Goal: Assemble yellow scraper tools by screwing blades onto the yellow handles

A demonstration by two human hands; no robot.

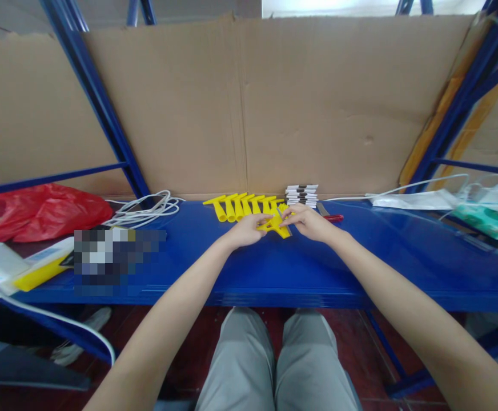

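On table (249, 271): left hand (248, 229) gripping yellow tool (278, 226), right hand (305, 220) pinching grey strip (279, 213); packs (301, 196), print illegible.

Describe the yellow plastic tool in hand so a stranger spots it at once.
Find the blue table before the cardboard panel. Near its middle, between the left hand and right hand, is the yellow plastic tool. The row of yellow tools is lined up behind; this one is in hand.

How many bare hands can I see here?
2: the left hand at the left end of the yellow plastic piece, the right hand at its right side. None seems hidden.
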